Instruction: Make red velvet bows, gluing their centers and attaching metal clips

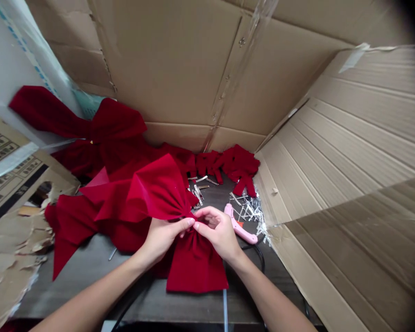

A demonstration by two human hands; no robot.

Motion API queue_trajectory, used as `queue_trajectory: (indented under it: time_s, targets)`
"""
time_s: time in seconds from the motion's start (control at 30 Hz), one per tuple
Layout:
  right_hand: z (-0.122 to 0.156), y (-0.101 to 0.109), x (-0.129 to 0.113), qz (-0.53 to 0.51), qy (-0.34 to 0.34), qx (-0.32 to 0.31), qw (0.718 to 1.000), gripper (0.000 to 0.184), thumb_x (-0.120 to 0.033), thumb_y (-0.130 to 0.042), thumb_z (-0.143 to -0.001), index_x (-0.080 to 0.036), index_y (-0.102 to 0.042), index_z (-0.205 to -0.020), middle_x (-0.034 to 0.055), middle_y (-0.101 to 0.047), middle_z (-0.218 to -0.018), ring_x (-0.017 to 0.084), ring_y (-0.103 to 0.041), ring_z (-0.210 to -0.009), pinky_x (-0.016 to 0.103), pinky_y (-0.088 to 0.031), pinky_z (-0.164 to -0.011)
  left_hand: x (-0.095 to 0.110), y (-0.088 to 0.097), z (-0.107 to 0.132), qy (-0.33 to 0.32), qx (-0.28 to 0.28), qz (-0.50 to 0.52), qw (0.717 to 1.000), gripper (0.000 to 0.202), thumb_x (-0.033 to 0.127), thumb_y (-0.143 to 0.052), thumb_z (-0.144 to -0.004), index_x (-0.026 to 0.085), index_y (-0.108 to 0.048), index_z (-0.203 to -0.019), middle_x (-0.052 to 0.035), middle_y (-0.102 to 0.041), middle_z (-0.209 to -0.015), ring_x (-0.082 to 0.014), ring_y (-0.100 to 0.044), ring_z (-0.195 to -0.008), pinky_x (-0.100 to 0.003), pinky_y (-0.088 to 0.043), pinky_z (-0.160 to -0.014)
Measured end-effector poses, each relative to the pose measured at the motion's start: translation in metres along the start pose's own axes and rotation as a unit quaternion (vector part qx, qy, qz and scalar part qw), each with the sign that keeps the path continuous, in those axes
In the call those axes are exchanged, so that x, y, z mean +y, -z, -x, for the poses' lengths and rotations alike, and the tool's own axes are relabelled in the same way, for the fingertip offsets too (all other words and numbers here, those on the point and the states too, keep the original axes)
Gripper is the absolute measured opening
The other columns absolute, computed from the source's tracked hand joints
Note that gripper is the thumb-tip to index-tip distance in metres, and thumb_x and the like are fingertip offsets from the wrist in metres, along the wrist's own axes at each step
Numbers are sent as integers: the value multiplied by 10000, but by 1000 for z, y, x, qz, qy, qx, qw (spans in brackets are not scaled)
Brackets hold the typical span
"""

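In the head camera's view, the person's two bare hands meet at the pinched middle of a large bow of deep red, velvet-like fabric (162,189), held just above a dark, wood-look tabletop (90,265). The left hand (161,237) closes thumb and fingers on the gathered waist; the right hand (221,233) pinches it from the other side, thumb tips almost together. The fabric fans out in pleats above, and a broad flat end hangs below. I can't quite make out whether anything is tucked between the fingers there.

To my eye, the step in hand is gathering or fastening that centre. The next move seems to call for one hand holding the pleats tight while the other secures them. Just right of the right hand lies a pink plastic glue gun (240,228), with scattered silver metal clips (251,210) behind it.
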State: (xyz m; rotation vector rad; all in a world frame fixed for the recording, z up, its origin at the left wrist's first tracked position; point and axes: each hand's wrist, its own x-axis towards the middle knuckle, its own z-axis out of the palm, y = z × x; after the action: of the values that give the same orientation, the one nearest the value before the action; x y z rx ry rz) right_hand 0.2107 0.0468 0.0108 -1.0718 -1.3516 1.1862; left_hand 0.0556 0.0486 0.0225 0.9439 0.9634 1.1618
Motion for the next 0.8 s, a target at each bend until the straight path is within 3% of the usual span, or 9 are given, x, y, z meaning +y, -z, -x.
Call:
queue_trajectory:
  time_s: [0.17,0.43,0.57,0.7,0.8]
  targets:
    - [-1,2,0,-33,-16,3,999,202,-272,-749,-714,-175,-651,-862,43,-694,-836,183,-655,-776,308,-522,-737,-1,6,-4,15,-66,31,997,167,186,-790,-669,113,-676,-767,13,-577,-615,-117,-520,-596,-258,-415,-616]
    - [-1,4,-3,-45,-43,-19,998,198,-315,-745,-735,-188,-667,-865,36,-694,-844,180,-639,-779,293,-499,-728,-2,12,-5,15,-65,10,998,222,212,-795,-680,107,-707,-855,-9,-607,-643,-149,-555,-647,-283,-432,-655]
    - [0,5,-5,-57,-46,-25,997,152,-286,-739,-738,-195,-653,-824,19,-671,-832,162,-612,-766,271,-477,-713,-1,9,-5,2,-63,14,998,233,214,-813,-654,112,-694,-827,5,-588,-635,-136,-539,-636,-269,-422,-639]
    - [-1,7,-6,-72,-39,-19,996,133,-267,-732,-752,-196,-628,-792,-4,-637,-787,135,-574,-707,247,-451,-673,0,8,-6,18,-72,29,997,273,257,-832,-621,113,-641,-753,20,-558,-611,-89,-456,-520,-226,-337,-490]
    - [-1,8,-6,-39,-23,-24,999,105,-269,-700,-782,-196,-628,-803,-8,-621,-760,136,-568,-695,251,-450,-667,0,8,-7,14,-60,40,997,279,248,-825,-626,124,-592,-717,42,-517,-591,-70,-418,-496,-209,-309,-461]
